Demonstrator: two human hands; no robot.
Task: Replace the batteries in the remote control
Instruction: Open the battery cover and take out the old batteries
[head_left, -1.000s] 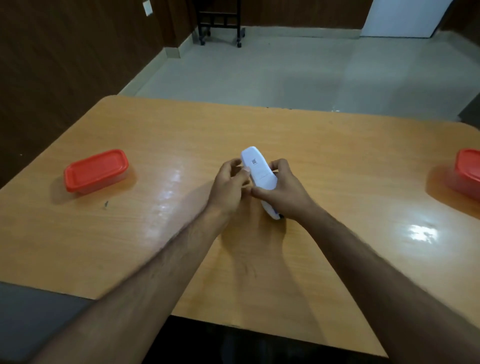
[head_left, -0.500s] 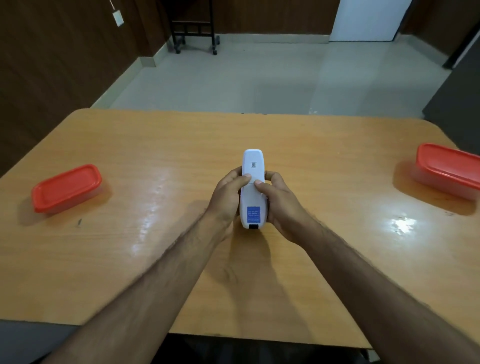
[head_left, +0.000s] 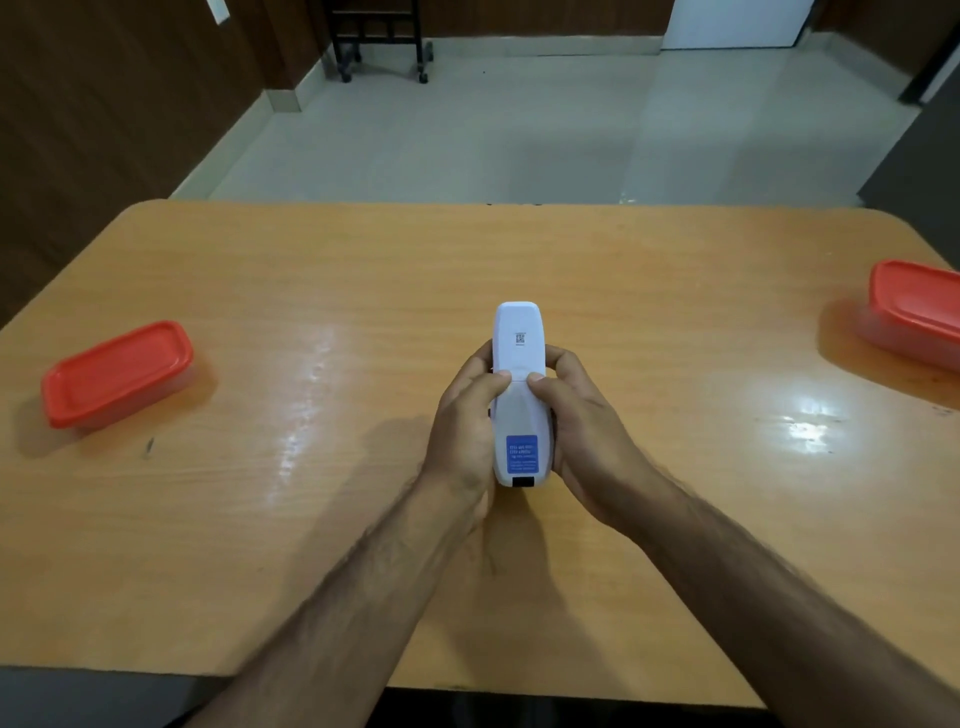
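White plastic remote control, long and slim, is back side up with a blue sticker near its near end, held just above the middle of the glossy orange-brown wooden table. You've got it cupped from both sides: your left hand curls round its left edge, your right hand round its right edge, both thumbs pressed on the back near a seam across the body. My read: this is the cover-opening step, battery lid still on, no batteries visible. Next move likely needs firm thumb pressure and a slide along the remote's length while the fingers brace underneath; direction of slide can't be told. Further out, a red-lidded rectangular plastic box sits at far left, a second red-lidded box at far right, both well apart from the hands.
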